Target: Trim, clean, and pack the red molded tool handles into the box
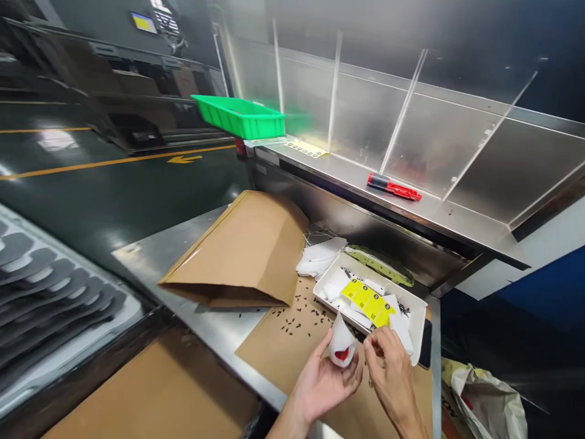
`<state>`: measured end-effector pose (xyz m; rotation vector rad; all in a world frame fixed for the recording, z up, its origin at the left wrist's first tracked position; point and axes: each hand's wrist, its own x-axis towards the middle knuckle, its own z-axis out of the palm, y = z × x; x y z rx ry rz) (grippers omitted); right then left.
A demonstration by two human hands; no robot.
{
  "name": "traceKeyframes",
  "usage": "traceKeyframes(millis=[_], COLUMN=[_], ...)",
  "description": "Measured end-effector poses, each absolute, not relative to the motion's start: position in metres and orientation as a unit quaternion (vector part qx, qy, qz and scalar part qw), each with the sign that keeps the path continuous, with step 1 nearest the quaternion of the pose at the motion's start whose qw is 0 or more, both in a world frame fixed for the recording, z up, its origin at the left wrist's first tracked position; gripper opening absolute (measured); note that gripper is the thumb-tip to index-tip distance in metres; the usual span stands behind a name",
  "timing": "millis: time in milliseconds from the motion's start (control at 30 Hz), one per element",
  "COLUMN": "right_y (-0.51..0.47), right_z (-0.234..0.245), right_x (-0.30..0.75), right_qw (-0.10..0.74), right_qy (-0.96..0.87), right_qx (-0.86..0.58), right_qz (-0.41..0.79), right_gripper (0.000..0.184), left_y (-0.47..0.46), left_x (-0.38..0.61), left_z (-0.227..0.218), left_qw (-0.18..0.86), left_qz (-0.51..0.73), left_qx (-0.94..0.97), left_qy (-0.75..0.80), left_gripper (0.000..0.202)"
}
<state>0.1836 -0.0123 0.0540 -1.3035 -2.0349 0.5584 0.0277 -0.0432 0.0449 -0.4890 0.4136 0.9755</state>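
My left hand [322,381] cups a small white paper tag with a red mark [341,349], fingers curled under it. My right hand [390,366] is beside it, thumb and forefinger pinched together near the tag's upper right edge; what they pinch is too small to make out. Both hands hover over a flat brown cardboard sheet [283,344] scattered with several small black bits. Just behind the hands sits a white tray [418,317] holding yellow labels [368,302] and white tags.
A folded brown cardboard piece [242,253] lies on the steel table to the left. A stack of white tags [320,256] sits behind the tray. On the shelf above are a red and black marker [393,186] and a green bin [240,116]. A plastic bag [489,396] hangs lower right.
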Motion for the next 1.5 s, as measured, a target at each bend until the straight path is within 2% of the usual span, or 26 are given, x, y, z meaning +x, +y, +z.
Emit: traceKeyframes(millis=[133, 300, 500, 633, 733, 867, 967, 1067, 1133, 1233, 1267, 1400, 1500], right_y=[-0.016, -0.017, -0.011, -0.022, -0.036, -0.053, -0.067, -0.085, -0.101, -0.134, -0.146, -0.193, -0.21], right_z=[0.047, 0.038, 0.022, 0.01, 0.011, 0.021, 0.026, 0.02, 0.008, -0.016, -0.025, -0.057, -0.08], right_x=[0.176, 0.165, 0.169, 0.158, 0.132, 0.094, 0.077, 0.059, 0.038, -0.01, -0.027, -0.083, -0.109], right_qw=[0.295, 0.296, 0.33, 0.292, 0.289, 0.305, 0.323, 0.346, 0.317, 0.214, 0.185, 0.118, 0.1], right_qy=[-0.782, -0.786, -0.713, -0.696, -0.735, -0.79, -0.798, -0.745, -0.678, -0.595, -0.571, -0.522, -0.525], right_qx=[-0.464, -0.434, -0.445, -0.435, -0.38, -0.315, -0.302, -0.331, -0.368, -0.352, -0.34, -0.353, -0.358], right_qz=[0.293, 0.325, 0.43, 0.491, 0.482, 0.429, 0.408, 0.465, 0.551, 0.69, 0.724, 0.767, 0.766], right_gripper=[0.017, 0.034, 0.031, 0.033, 0.03, 0.007, 0.016, 0.024, 0.033, 0.068, 0.073, 0.052, 0.052], left_y=[-0.057, -0.074, -0.087, -0.098, -0.112, -0.137, -0.163, -0.192, -0.213, -0.243, -0.251, -0.275, -0.295], left_x=[0.024, 0.023, 0.015, 0.003, -0.008, -0.027, -0.051, -0.08, -0.098, -0.121, -0.127, -0.153, -0.171], left_z=[0.039, 0.033, 0.017, 0.012, 0.015, 0.017, 0.009, -0.003, -0.01, -0.02, -0.024, -0.047, -0.065], left_qw=[0.815, 0.782, 0.681, 0.633, 0.646, 0.656, 0.631, 0.556, 0.486, 0.404, 0.384, 0.321, 0.302], left_qz=[0.486, 0.522, 0.618, 0.658, 0.655, 0.646, 0.66, 0.709, 0.752, 0.796, 0.804, 0.821, 0.83], left_qx=[-0.239, -0.25, -0.268, -0.264, -0.248, -0.237, -0.245, -0.244, -0.232, -0.2, -0.194, -0.207, -0.232], left_qy=[0.206, 0.233, 0.288, 0.312, 0.305, 0.31, 0.328, 0.359, 0.38, 0.404, 0.411, 0.424, 0.408], left_gripper=[0.041, 0.032, 0.012, 0.007, 0.011, 0.015, 0.017, 0.02, 0.03, 0.046, 0.05, 0.058, 0.056])
